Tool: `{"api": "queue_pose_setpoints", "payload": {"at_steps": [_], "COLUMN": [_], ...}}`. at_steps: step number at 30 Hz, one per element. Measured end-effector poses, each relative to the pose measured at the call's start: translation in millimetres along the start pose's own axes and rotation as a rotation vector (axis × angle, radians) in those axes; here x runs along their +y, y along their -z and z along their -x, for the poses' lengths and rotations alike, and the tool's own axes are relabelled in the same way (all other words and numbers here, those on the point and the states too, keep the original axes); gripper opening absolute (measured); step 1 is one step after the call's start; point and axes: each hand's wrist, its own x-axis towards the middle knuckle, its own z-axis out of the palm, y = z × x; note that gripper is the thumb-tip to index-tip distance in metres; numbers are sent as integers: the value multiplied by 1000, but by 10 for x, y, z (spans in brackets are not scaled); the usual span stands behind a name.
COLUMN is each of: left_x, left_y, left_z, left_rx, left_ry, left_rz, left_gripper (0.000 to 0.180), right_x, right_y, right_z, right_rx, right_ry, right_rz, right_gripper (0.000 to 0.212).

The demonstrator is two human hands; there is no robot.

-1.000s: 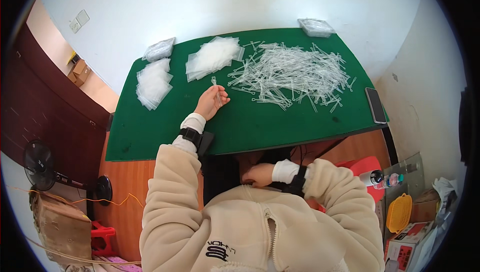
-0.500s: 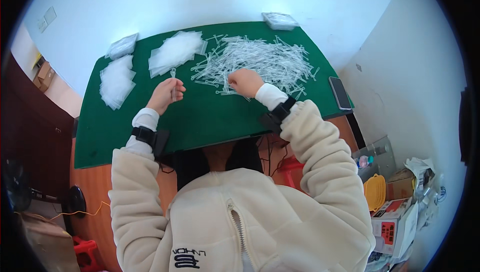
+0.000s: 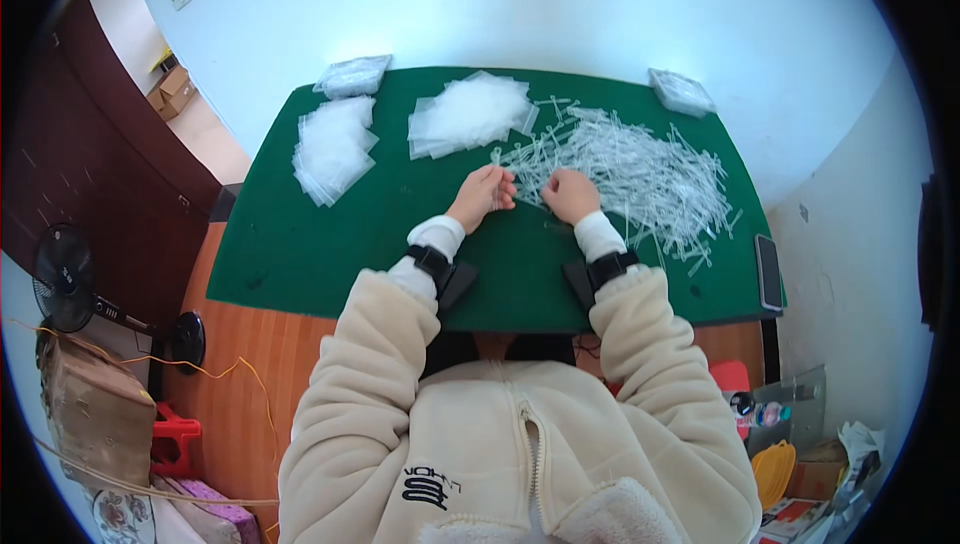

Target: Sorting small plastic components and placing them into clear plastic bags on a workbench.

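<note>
My left hand (image 3: 483,194) is closed around slim clear plastic sticks (image 3: 496,156), whose small rounded ends stick up above the fingers. How many it holds I cannot make out. Close by on the right, my right hand (image 3: 571,196) is curled at the near left edge of a big loose pile of the same clear sticks (image 3: 650,169); its fingertips are hidden, so what they hold does not show. Beyond my left hand, clear flat plastic bags (image 3: 470,116) lie fanned out in a heap. A second heap of clear bags (image 3: 335,149) is farther left.
The green table (image 3: 300,254) carries wrapped clear packs (image 3: 355,76) at the far left and another pack (image 3: 682,92) at the far right, by the wall. A phone (image 3: 768,272) lies at the right edge. A black fan (image 3: 66,279) stands on the floor at left.
My view has swung, so the table sits farther right in it. My right hand has drawn toward my left hand, from the pile to its near left edge. The left still holds sticks.
</note>
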Motion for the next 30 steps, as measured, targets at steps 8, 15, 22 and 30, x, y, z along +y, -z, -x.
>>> {"api": "queue_pose_setpoints", "payload": {"at_steps": [8,15,22,30], "left_x": [117,151,151,173], "left_y": [-99,-114,-207,-274], "left_z": [90,100,140,179], "left_rx": [-51,-9,-111,-233], "left_ry": [54,50,65,112], "left_rz": [-106,-151,-290,-168], "left_gripper": [28,28,30,30], "right_x": [-113,-155,-185,-171], "right_y": [198,84,189,116], "right_z": [64,-13,36,17], "right_rx": [71,-50,-278,-216], "right_ry": [217,126,66,113], "right_rz": [-303,-852,-1193,-1320], "right_gripper": [16,12,10,11]}}
